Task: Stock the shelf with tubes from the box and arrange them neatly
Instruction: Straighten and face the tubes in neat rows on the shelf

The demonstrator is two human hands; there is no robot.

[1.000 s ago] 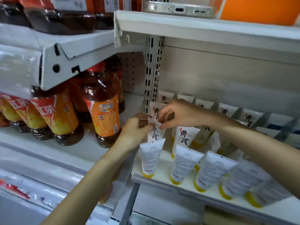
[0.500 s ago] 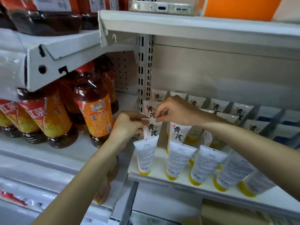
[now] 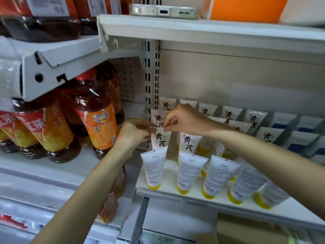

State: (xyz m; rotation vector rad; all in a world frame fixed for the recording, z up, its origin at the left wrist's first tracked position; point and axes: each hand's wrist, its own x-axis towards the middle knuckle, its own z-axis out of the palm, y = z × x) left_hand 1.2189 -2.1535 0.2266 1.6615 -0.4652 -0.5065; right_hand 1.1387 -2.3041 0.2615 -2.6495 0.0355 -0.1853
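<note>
Head view: left hand (image 3: pixel 133 133) and right hand (image 3: pixel 184 120) close together, each pinching flat crimped top edge of tube (image 3: pixel 161 140); tube white soft plastic, wedge-shaped, black characters; stands upright in second row, left end of white shelf (image 3: pixel 175 195), behind yellow-capped tubes (image 3: pixel 191 171); straighter than second ago; glossy amber bottles (image 3: pixel 98 124) at left.

Shop: slotted metal shelving (image 3: pixel 152 67) w/ rows of ident. tubes (image 3: pixel 190 171), drink bottles (image 3: pixel 95 118) alongside.

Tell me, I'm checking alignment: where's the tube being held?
Head view: the held tube stands at the left end of the shelf beside the slotted upright, behind the front-left tube, top pinched by left hand and right hand.
</note>
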